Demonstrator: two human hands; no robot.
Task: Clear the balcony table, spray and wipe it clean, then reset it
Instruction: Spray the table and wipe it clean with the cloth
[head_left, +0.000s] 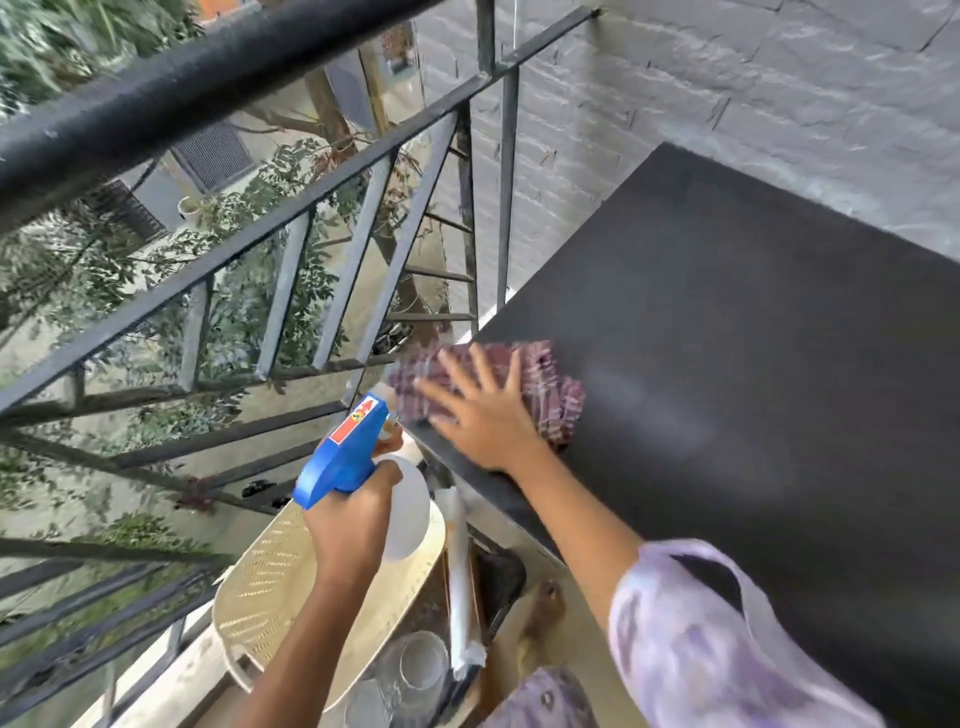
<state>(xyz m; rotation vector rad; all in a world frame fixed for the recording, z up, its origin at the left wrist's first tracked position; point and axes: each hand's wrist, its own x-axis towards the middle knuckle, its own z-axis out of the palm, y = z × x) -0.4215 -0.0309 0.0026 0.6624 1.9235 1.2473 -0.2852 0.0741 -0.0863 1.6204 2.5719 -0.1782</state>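
The black balcony table (753, 364) fills the right side, its top bare apart from a purple checked cloth (550, 384) at the near left corner. My right hand (483, 415) lies flat on that cloth, fingers spread, pressing it onto the tabletop. My left hand (353, 525) grips a white spray bottle (410, 514) with a blue trigger head (343, 457), held off the table's left edge above the floor. A faint pale streak shows on the table right of the cloth.
A cream woven tray (270, 587) lies on the floor below the bottle. Clear glasses (415, 665) and a rolled white item (460, 571) sit beside it. The black metal railing (208, 291) runs close on the left. A grey brick wall (727, 93) backs the table.
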